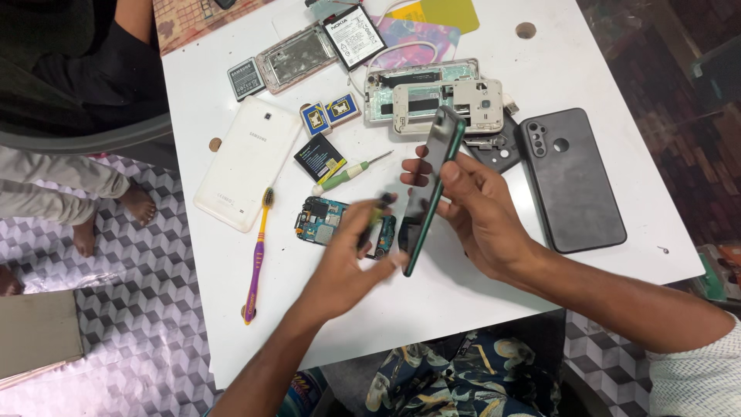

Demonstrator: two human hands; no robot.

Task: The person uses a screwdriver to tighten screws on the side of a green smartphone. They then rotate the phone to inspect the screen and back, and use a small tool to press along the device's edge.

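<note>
Two hands are occupied at frame centre. A phone [432,189], dark with a green rim, is held on edge above the white worktop [540,62] by the right hand [482,212], whose grip is closed around its far side, thumb on top. A small dark tool [374,216], blurred, is pinched in the closed grip of the left hand [347,266] and set near the phone's near edge.

Handling, as judged: light, stiff, thin, glass-faced and likely fragile, smooth and slippery; best taken by the long rims, not the faces.

Listed around:
- circuit board [324,220], under the left hand
- screwdriver [347,174], green-handled
- toothbrush [257,255], purple and yellow, lower left
- white tablet [247,162], left
- black case [571,181], right
- bare frames [432,96] and batteries [351,35], upper centre
</note>
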